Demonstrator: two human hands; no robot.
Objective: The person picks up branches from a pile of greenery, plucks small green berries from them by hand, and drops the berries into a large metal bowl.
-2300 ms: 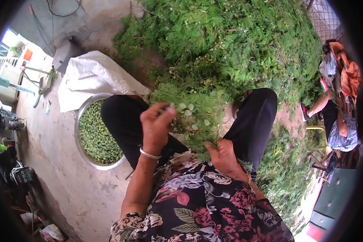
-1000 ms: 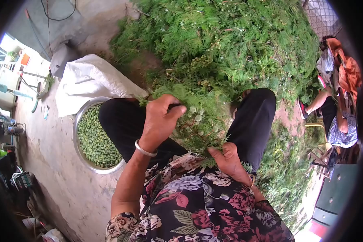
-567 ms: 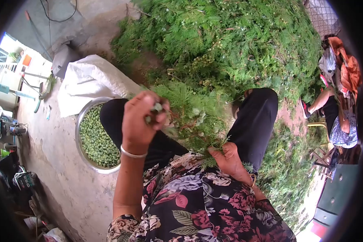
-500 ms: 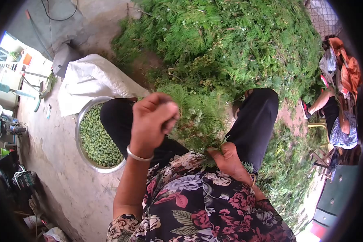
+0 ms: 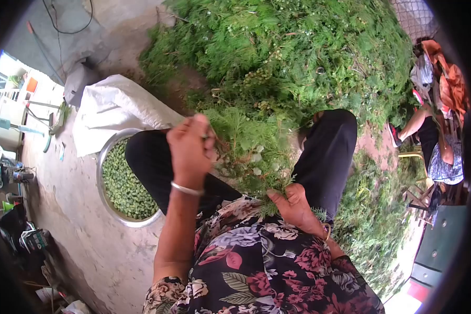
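Observation:
My left hand (image 5: 190, 152), with a pale bangle at the wrist, is raised above my left knee. Its fingers are curled closed, and whatever they may hold is hidden. Low against my lap, my right hand (image 5: 296, 209) grips a green conifer sprig (image 5: 271, 208), whose feathery leaves stick out on both sides of the fist. Between my legs lies a heap of cut conifer branches (image 5: 256, 152) with pale round cones among the leaves. A metal basin (image 5: 100, 180) beside my left leg is filled with small green cones (image 5: 128, 183).
A large pile of conifer branches (image 5: 288, 47) spreads in front of me. Behind the basin lies a white sack (image 5: 107, 107). Another person (image 5: 432, 141) sits at the far right. More greenery (image 5: 374, 225) covers the ground on my right.
My left hand has turned and shifted slightly, still closed. The right hand stays at my lap with the sprig. The whole view has moved a little.

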